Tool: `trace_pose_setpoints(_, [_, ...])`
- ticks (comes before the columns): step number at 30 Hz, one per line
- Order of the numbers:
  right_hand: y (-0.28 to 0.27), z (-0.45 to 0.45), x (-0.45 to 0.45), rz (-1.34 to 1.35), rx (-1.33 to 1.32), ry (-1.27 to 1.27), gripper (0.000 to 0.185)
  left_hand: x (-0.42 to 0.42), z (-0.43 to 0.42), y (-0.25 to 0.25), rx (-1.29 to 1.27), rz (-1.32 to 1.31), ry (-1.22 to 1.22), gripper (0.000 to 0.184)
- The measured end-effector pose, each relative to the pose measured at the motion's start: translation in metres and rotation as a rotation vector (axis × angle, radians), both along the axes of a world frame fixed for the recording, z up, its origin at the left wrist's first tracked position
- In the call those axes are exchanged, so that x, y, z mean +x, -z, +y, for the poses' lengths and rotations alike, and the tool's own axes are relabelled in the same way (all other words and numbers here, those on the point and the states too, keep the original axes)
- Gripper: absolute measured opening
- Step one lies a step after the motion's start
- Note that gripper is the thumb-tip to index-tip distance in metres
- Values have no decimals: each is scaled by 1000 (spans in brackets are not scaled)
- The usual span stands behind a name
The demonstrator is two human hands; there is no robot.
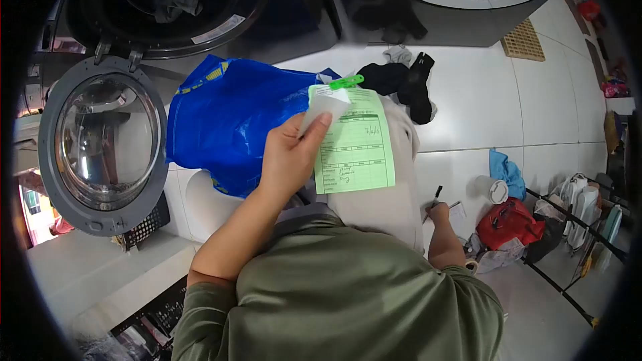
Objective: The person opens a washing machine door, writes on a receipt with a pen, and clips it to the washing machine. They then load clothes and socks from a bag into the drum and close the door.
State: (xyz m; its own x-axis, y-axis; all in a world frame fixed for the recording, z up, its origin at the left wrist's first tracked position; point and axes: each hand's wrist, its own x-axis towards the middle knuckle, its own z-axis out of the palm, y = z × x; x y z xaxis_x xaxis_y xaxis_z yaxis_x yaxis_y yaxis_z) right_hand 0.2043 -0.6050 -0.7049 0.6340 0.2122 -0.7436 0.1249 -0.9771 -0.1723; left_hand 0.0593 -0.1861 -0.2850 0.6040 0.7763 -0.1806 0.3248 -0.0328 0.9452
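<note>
My left hand (294, 150) pinches a white paper slip (325, 107) between thumb and fingers. The slip lies over the top of a green form (358, 154) with handwriting on it. A bright green clip (346, 82) sits at the top edge of these papers. The form rests over my light-coloured trouser leg (404, 180). Down at my right side, my right hand (439, 212) is closed around a dark pen (438, 191), beside a white pad (457, 211) on the floor. Its fingers are small and partly hidden in this view.
A blue bag (234, 117) lies before me, beside an open washer door (103, 140). Dark socks (419, 87) are on the tiled floor near the machines. To the right are a white cup-like container (491, 190), a blue cloth (506, 170), a red bag (511, 222) and a black rack (568, 210).
</note>
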Motion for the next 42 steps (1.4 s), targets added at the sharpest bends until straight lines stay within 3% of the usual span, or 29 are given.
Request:
trace_pose_setpoints(1, [-5,0,3,5,42,22,29,1,-1,-4,-176,-58,-73,22])
trace_pose_setpoints(3, [-20,11,22,-3,137,57,26,0,-6,-10,-175,-42,-86,26])
trace_pose_setpoints(5, [-56,53,50,-36,338,388,20,-5,-10,-8,-174,-23,-72,27])
trace_pose_setpoints(7, [-154,120,69,-81,1082,680,15,-5,-13,-9,-215,-39,-60,27])
trace_pose_setpoints(11, [-359,225,75,9,1691,745,13,-1,-18,-8,-291,-126,-10,25])
trace_pose_setpoints(13, [-416,264,43,36,1833,548,14,0,-20,-5,-319,-175,12,26])
trace_pose_setpoints(18, [-408,300,-4,120,1650,212,16,1,-18,9,-512,-335,-10,28])
trace_pose_setpoints(21, [-418,311,-9,296,1626,393,15,-3,-16,8,-628,-430,-37,28])
trace_pose_setpoints(28, [-404,312,-15,-175,1445,88,34,-7,-12,14,-784,-585,-63,35])
trace_pose_setpoints(31, [-406,316,-18,-121,1461,194,36,-8,-12,12,-755,-589,-59,35])
trace_pose_setpoints(42, [-403,316,-19,-207,1481,53,36,-8,-12,6,-732,-582,-70,33])
